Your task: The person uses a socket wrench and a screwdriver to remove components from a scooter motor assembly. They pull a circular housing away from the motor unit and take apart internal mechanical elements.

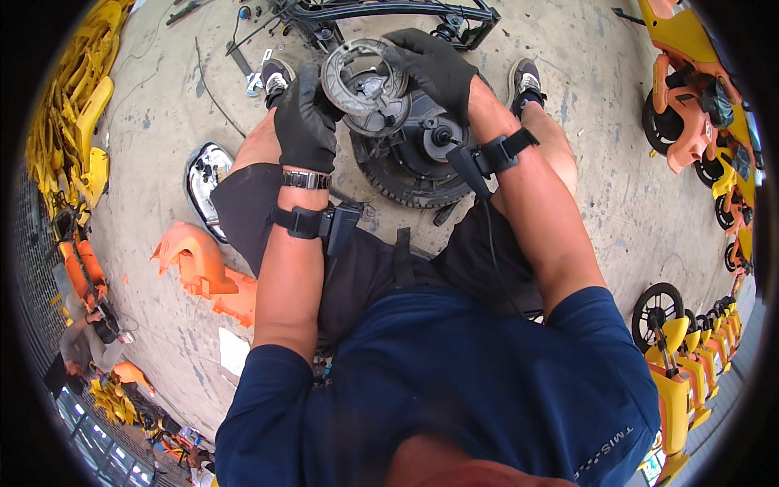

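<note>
My left hand (306,122), in a black glove, grips the left side of a round metal part that looks like a pair of brake shoes (336,85). My right hand (429,67), gloved too, holds the same ring at its upper right. Just below the ring is a round metal brake plate (383,119); whether it is joined to the ring I cannot tell. Under and beside my hands a wheel with a black tire (420,196) lies flat on the floor between my legs, its hub and axle (442,135) facing up.
A black vehicle frame (389,11) lies ahead. An adjustable wrench (252,84) is on the floor by my left shoe. Orange plastic panels (198,262) and a headlight-like part (207,182) lie at left. Yellow and orange scooters (681,365) line the right side. A person (91,341) is far left.
</note>
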`<state>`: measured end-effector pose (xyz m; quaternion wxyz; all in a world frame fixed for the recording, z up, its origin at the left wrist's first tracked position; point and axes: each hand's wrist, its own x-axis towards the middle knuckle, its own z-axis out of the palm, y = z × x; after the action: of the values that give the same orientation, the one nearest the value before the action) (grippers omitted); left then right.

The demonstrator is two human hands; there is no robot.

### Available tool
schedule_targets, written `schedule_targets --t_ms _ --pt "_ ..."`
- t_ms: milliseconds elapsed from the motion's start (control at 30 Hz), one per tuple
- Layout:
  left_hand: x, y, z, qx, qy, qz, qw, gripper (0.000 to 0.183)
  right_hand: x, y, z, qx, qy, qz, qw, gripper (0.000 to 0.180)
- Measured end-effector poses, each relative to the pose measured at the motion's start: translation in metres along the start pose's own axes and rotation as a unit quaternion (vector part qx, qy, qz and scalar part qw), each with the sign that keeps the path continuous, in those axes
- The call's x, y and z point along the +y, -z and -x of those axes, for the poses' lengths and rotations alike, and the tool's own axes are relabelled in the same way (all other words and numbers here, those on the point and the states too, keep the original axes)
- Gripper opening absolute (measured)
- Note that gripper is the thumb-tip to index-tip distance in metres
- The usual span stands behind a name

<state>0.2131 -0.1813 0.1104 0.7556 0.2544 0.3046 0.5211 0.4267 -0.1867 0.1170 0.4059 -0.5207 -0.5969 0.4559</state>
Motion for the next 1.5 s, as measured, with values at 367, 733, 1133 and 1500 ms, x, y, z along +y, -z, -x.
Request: schedule_targets --t_ms 367,733,1133,1500 --pt "-0.006 0.005 0.007 0.055 -0.076 -0.255 0.962 0.027 0.017 0.003 -0.004 0.024 0.004 0.04 0.999 0.044" --pt "-0.005 0.008 0.014 0.08 0.039 -0.332 0.939 0.034 0.016 -0.01 -0.004 -0.036 -0.121 0.256 0.958 0.04" --pt "-0.028 0.048 -0.005 -0.002 -0.011 -0.6 0.8 0.037 0.02 -0.011 -0.006 -0.1 -0.133 0.34 0.925 0.041" --pt "-0.023 0.034 0.0 0.078 0.003 -0.531 0.844 0.035 0.012 -0.019 -0.009 -0.061 -0.142 0.318 0.935 0.037"
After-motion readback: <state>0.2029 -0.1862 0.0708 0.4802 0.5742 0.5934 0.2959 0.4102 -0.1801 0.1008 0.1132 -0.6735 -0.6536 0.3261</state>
